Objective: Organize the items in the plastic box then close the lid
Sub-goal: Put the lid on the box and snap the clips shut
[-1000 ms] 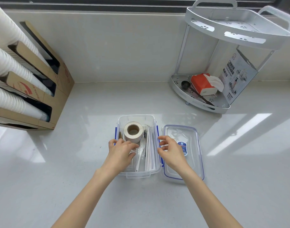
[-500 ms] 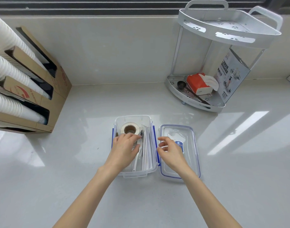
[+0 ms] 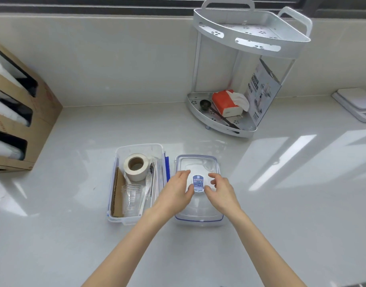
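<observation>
The clear plastic box (image 3: pixel 118 219) sits open on the white counter, with blue clips on its sides. Inside lie a roll of beige tape (image 3: pixel 136 166), a clear plastic cup (image 3: pixel 130 198) on its side, a brown cardboard piece (image 3: pixel 117 195) along the left wall, and white and black plastic cutlery (image 3: pixel 149 185) along the right. The clear lid (image 3: pixel 198 212) with a blue seal and blue label lies flat just right of the box. My left hand (image 3: pixel 176 192) and my right hand (image 3: pixel 221 190) hover over the lid's middle, fingers spread, holding nothing.
A white two-tier corner rack (image 3: pixel 248 38) stands at the back right, holding an orange tissue pack (image 3: pixel 225 102), a black scoop and a printed card. A cardboard dispenser (image 3: pixel 22 121) with white cup stacks lines the left. A white scale (image 3: pixel 358 104) sits far right.
My left hand left the box and moved right over the lid. My right hand shifted a little further onto the lid. The cup and cardboard in the box are now uncovered.
</observation>
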Tool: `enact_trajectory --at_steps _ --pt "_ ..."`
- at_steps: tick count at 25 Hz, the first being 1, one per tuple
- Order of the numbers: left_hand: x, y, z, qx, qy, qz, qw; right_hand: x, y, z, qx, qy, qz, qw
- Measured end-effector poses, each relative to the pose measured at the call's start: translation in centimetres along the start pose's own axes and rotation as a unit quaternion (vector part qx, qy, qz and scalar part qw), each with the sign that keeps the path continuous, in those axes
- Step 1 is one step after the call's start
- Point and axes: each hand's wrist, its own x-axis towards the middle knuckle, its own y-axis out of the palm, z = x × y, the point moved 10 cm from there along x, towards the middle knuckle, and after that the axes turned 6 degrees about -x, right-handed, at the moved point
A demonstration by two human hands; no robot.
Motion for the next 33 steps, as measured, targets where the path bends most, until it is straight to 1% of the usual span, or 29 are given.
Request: enact_trajectory --at_steps 3,6,8,12,14,17,21,25,29,33 --pt "0.3 2.7 1.2 -0.016 -0.084 0.043 0.995 0.5 -0.1 -1.7 -0.037 0.03 0.022 0.999" --pt "0.1 4.4 3.2 -0.034 -0.193 0.08 0.977 0.8 0.0 -3.3 -0.06 0.058 0.048 0.995" --pt "0.1 4.6 3.6 -0.052 -0.221 0.077 0.971 1.0 0.1 -4.0 -0.062 0.078 0.056 0.993" --pt "0.0 4.6 3.6 -0.061 -0.236 0.053 0.968 1.2 0.6 -4.7 -0.068 0.094 0.06 0.991" --pt "-0.2 4.8 3.7 -0.039 -0.233 0.045 0.971 1.1 0.8 -4.7 -0.076 0.089 0.049 0.992" --pt "-0.3 5.0 3.5 -0.023 -0.209 0.04 0.977 0.9 -0.1 -5.5 -0.053 0.105 0.0 0.993" --pt "-0.3 4.2 2.4 -0.092 -0.168 0.002 0.982 0.3 -1.7 -6.2 0.05 0.124 -0.049 0.99" --pt "-0.5 1.5 0.7 -0.12 -0.119 -0.059 0.984 -0.3 -3.6 -4.3 0.101 0.084 -0.096 0.987" --pt "-1.5 -2.5 0.0 -0.121 -0.081 -0.122 0.982 -0.7 -4.6 -0.9 0.121 0.04 -0.103 0.986" --pt "-3.7 -6.2 1.3 -0.101 -0.08 -0.17 0.977 -1.3 -2.8 3.2 0.127 -0.007 -0.072 0.989"
